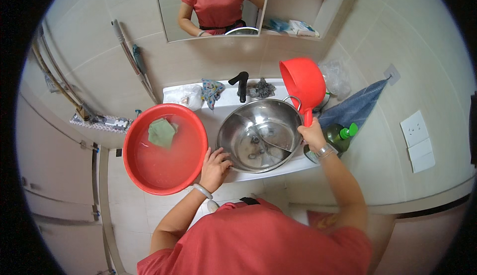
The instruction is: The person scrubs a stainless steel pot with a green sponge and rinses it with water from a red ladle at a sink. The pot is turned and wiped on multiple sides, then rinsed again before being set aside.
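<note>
A stainless steel pot (274, 118) with a curved divider and a wire loop handle sits over the white sink (257, 180). My right hand (312, 136) grips the handle of a red plastic water dipper (308, 83), tilted beyond the pot's right rim. Fingers apart, my left hand (215, 168) lies between the pot's left rim and a red plastic basin (203, 144); its fingertips appear to touch the pot. Cloudy liquid fills part of the basin, where a light green cloth (161, 133) floats. Some small dark bits lie inside the pot.
A black faucet (242, 84) rises behind the pot, between a patterned cloth (212, 91) and a steel-wool scourer (262, 88). On the right are a green pump bottle (337, 137) and a hanging blue towel (352, 101). A mirror (171, 10) hangs above; mop poles (130, 57) lean left.
</note>
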